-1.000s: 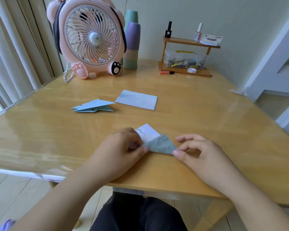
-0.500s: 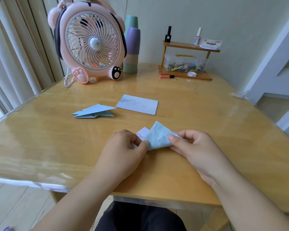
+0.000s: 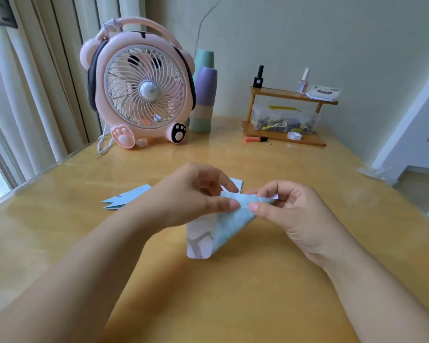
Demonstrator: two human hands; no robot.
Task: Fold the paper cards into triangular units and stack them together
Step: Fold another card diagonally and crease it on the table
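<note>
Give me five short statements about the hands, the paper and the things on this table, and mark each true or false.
1. Both hands pinch the partly folded pale blue paper card at its top edge. True.
2. The right hand rests flat on the wooden table. False: it pinches the card.
3. The stack of folded blue triangular units lies beyond the left hand. True.
4. The pink bear-shaped desk fan lies tipped over. False: it stands upright.
5. The small wooden shelf holds nothing. False: bottles stand on it.

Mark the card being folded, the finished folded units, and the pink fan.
card being folded [image 3: 229, 219], head view, blue patterned face
finished folded units [image 3: 129, 198], head view, top blue flap
pink fan [image 3: 148, 91], head view, centre hub
</note>
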